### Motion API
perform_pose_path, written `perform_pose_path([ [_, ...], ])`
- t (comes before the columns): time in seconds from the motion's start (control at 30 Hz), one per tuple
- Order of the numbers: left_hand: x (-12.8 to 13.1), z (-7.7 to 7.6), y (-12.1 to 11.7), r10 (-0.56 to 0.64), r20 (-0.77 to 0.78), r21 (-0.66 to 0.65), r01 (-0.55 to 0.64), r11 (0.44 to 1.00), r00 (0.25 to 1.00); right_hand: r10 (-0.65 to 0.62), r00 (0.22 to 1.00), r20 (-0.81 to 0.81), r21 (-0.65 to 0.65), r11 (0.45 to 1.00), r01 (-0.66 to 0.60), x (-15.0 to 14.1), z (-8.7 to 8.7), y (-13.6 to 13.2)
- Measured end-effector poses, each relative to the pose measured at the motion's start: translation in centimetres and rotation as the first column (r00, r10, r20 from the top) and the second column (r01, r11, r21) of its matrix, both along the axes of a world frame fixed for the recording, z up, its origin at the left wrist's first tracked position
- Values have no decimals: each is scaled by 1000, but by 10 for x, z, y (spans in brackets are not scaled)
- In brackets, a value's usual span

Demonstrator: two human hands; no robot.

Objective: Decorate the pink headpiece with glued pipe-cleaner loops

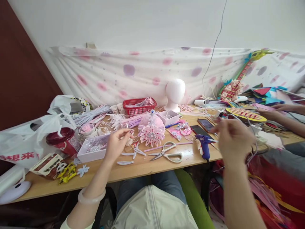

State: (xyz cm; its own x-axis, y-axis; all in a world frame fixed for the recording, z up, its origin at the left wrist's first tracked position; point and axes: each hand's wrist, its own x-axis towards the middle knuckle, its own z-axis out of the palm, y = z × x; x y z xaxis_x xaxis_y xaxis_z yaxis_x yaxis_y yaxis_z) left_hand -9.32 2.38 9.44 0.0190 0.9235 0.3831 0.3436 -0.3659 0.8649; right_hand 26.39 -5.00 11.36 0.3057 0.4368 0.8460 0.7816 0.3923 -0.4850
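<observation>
My left hand (pixel 118 143) is raised over the left part of the table, thumb and fingertips pinched together; whatever is between them is too small to make out. My right hand (pixel 234 140) is up at the right, slightly blurred, its fingers curled closed and their contents hidden. Between the hands stands a pink crown-like piece (pixel 152 128) with a layered flower and a pearly centre. Scissors (pixel 164 153) with pale handles lie partly open in front of it. Nearest my right hand is a blue glue gun (pixel 203 145). Short bent lilac fuzzy stems (pixel 134 152) lie below my left hand.
A white foam head (pixel 175 93) and a red basket (pixel 139 109) stand at the back. White boxes of beads (pixel 92 149), a dark red cup (pixel 63 140) and snack packs are at left. Phones (pixel 205 124) and another person's arms (pixel 283 116) are at right.
</observation>
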Motion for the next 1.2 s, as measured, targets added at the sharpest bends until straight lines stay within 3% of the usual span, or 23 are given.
perform_pose_path([
  [0.03, 1, -1, 8, 17, -17, 16, -17, 1000, 1000, -103, 993, -52, -52, 994, 101, -13, -4, 18],
  [0.07, 2, -2, 15, 25, -39, 28, -24, 999, 999, -75, 995, -72, -128, 990, 65, -25, -8, 35],
  [0.2, 4, -4, 38, 36, -147, 64, -27, 998, 989, 154, 987, -54, -234, 959, -162, -56, -30, 90],
  [0.33, 8, -9, 53, 6, -263, 111, 24, 994, 965, 289, 952, -104, -357, 882, -307, -69, -55, 115],
  [0.47, 12, -16, 64, 8, -399, 135, 50, 990, 917, 331, 931, -152, -425, 829, -364, -75, -69, 124],
  [0.6, 16, -24, 74, -20, -474, 67, 58, 996, 880, 315, 932, -179, -436, 824, -362, -75, -77, 126],
  [0.83, 27, -30, 93, -53, -585, 40, 94, 995, 809, 180, 983, -33, -508, 844, -172, -74, -87, 130],
  [1.0, 34, -34, 95, -56, -584, 64, 115, 991, 810, 247, 969, 30, -471, 858, -204, -76, -82, 131],
  [1.2, 37, -40, 93, -37, -559, 114, 121, 986, 828, 250, 961, -122, -462, 842, -278, -82, -86, 127],
])
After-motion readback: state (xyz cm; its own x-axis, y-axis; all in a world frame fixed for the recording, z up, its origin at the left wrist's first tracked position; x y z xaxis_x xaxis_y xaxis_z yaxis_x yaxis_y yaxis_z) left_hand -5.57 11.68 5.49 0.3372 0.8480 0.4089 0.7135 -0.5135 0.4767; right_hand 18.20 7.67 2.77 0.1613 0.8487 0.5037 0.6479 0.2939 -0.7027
